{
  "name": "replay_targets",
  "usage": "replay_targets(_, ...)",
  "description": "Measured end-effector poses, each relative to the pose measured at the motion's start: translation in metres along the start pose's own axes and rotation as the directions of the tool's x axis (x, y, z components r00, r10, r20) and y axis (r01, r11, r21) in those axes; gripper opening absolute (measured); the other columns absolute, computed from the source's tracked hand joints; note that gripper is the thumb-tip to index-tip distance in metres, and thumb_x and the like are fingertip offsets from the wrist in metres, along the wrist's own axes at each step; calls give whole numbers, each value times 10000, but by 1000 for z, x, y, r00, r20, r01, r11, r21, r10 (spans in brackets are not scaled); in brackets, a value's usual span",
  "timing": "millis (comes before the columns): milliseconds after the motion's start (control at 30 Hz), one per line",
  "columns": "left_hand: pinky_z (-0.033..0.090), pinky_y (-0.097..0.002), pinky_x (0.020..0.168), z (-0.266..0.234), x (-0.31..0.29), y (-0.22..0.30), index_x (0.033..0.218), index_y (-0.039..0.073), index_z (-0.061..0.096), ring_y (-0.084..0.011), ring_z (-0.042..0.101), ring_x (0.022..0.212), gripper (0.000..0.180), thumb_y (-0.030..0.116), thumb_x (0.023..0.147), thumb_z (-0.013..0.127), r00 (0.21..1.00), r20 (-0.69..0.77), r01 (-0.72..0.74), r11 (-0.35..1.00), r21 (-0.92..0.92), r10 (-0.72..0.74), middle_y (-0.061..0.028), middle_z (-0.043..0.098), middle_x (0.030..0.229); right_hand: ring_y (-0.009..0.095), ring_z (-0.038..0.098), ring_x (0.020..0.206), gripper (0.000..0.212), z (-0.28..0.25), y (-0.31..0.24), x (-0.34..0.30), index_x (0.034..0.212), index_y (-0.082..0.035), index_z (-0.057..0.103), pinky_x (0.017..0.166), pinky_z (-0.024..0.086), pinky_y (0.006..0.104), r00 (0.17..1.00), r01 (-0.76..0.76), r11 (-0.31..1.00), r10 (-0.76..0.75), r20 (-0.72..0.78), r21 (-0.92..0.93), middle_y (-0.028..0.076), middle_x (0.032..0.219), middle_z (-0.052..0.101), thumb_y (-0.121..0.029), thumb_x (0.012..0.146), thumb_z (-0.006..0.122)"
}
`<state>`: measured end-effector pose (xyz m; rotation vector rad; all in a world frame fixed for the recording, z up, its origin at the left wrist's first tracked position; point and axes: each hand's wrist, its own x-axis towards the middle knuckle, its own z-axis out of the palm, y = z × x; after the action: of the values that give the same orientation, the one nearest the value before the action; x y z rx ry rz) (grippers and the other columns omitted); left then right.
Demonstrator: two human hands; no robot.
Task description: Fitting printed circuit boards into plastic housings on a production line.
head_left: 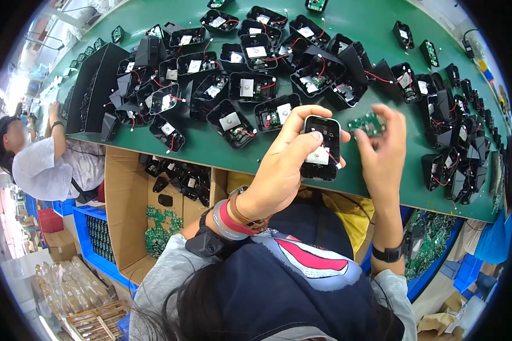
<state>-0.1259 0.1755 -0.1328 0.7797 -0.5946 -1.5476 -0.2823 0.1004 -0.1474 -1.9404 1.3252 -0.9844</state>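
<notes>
Right of the frame's centre, the left hand (283, 165) is closed around a black plastic housing (326, 149), its thumb pressed inside the open shell and its fingers wrapped behind and around the far edge. The housing stands lengthwise up the picture, its open side facing the camera, with a white block (317, 156) in its lower part.

Just to the right, the right hand (383, 156) is partly curled, thumb and fingers pinching a small green circuit board (366, 124) at its right end. The hand is slightly blurred, so the exact fingertip contact is hard to tell. The board is apart from the housing, above the green worktable (375, 196). More open black housings (231, 121) crowd the table across the upper middle of the frame, many with red wires.
</notes>
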Motion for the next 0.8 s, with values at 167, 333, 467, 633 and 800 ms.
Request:
replay_targets(167, 535, -342, 697, 5, 2, 0, 1386, 132, 210, -231, 584, 922, 532, 139, 886, 393, 999, 15, 39, 996, -74, -38, -163, 466, 1176, 61, 534, 820, 434, -32, -4, -34, 1200, 21, 447, 620, 433, 166, 955, -282, 777, 285, 86, 563, 54, 1050, 522, 70, 785, 563)
replay_targets(333, 441, -383, 924, 17, 7, -10, 1405, 137, 179, -240, 510, 1098, 644, 8, 849, 477, 997, 21, -70, 981, -181, 75, -106, 411, 1244, 73, 550, 788, 506, -41, -38, -33, 1244, 31, 399, 591, 428, 159, 953, -299, 593, 220, 207, 748, 84, 1017, 567, 59, 778, 594)
replay_targets(467, 424, -372, 945, 20, 10, -12, 1391, 117, 198, -233, 499, 1117, 631, 16, 855, 517, 996, 43, -73, 985, -157, 80, -98, 407, 1255, 80, 553, 800, 529, -33, -38, -32, 1253, 34, 389, 580, 425, 155, 962, -272, 559, 187, 201, 783, 88, 1004, 581, 52, 775, 617)
replay_targets(633, 429, -371, 941, 19, 9, -11, 1368, 94, 231, -224, 504, 1105, 590, -12, 848, 490, 997, 0, -74, 984, -165, 75, -105, 414, 1254, 91, 559, 841, 558, -33, -46, -36, 1262, 42, 387, 739, 467, 195, 968, -245, 538, 188, 168, 807, 83, 1014, 583, 58, 761, 631)
replay_targets(800, 433, -352, 934, 18, 6, -12, 1351, 89, 250, -205, 508, 1090, 560, -15, 852, 483, 999, 11, -32, 990, -136, 34, -101, 431, 1240, 96, 554, 892, 561, -36, -40, -35, 1259, 47, 407, 796, 463, 214, 976, -215, 585, 151, 156, 782, 69, 1014, 577, 58, 750, 644)
